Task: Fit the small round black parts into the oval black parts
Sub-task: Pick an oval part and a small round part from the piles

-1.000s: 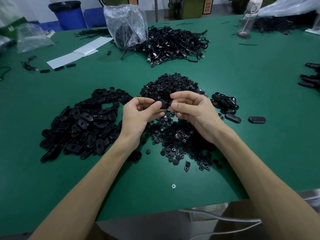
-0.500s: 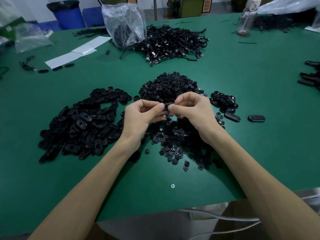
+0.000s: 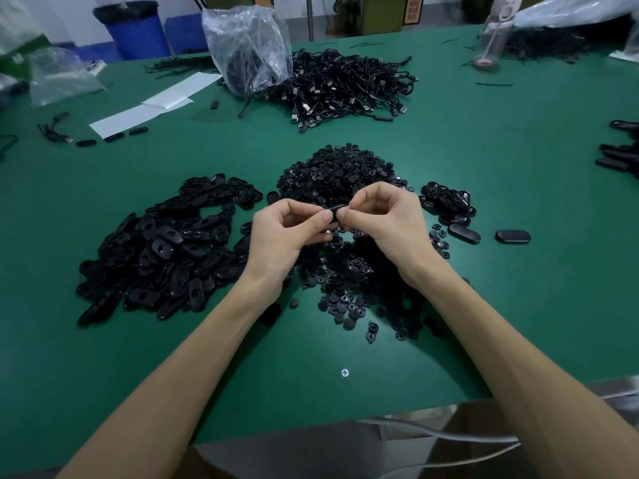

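Both hands meet above the middle of the green table [image 3: 518,167]. My left hand [image 3: 283,236] and my right hand [image 3: 383,219] pinch the two ends of one oval black part [image 3: 334,210] between thumbs and fingers. Whether a small round part sits in it is hidden by my fingers. A big pile of oval black parts [image 3: 166,250] lies to the left. Small round black parts [image 3: 339,174] are heaped behind my hands, and more of them [image 3: 349,292] are spread under my wrists. A small heap of oval parts [image 3: 447,202] lies at the right.
Two single oval parts [image 3: 464,233] [image 3: 512,236] lie right of the small heap. Farther back are a tangle of black cables [image 3: 345,88], a clear plastic bag [image 3: 249,46], white paper [image 3: 152,105] and a bottle [image 3: 492,36]. A screw head [image 3: 344,372] sits near the front edge.
Both hands rose slightly and drew closer together, and the oval part now shows between the thumbs. The piles have not moved.
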Tool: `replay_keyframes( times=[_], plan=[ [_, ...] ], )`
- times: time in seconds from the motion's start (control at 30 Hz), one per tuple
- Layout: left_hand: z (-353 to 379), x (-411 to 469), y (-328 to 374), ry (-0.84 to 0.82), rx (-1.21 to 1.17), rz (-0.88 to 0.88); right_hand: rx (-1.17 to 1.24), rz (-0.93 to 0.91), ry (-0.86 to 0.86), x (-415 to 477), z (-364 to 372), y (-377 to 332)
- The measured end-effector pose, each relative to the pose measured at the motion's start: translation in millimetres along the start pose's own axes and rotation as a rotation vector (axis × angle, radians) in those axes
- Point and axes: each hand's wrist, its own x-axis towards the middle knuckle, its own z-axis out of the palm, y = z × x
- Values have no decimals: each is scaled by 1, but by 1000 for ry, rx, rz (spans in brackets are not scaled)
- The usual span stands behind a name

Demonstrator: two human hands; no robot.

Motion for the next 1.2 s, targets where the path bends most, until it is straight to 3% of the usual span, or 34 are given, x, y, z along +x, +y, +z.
replay_keyframes(
  times=[0.67,1.03,1.2],
  plan=[
    [-1,1,0,21,36,15,-132,-52,15,-2,2,-1],
    [3,-1,-4,33,186,103,-570,-443,82,-12,15,4],
    [6,-1,-3,70,104,40,-802,-604,91,-14,21,3]
  ],
)
